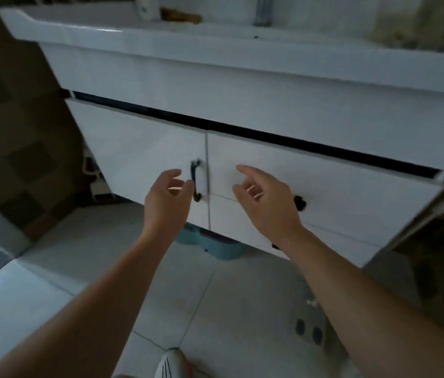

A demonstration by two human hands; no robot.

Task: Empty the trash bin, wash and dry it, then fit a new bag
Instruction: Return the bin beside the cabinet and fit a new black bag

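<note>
Both hands, left (166, 197) and right (263, 199), hang empty, seemingly loose-fingered, before the cabinet (139, 148).

Pale tiled floor (242, 296) bears a teal object (223, 248) under the cabinet (310, 186).

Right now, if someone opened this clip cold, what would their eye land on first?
Two bare forearms reach up the middle of the frame, left hand and right hand both loosely open and holding nothing, in front of a white vanity cabinet. The left hand is close to the dark door handle, though contact is unclear. A teal object shows on the floor beneath the cabinet.
</note>
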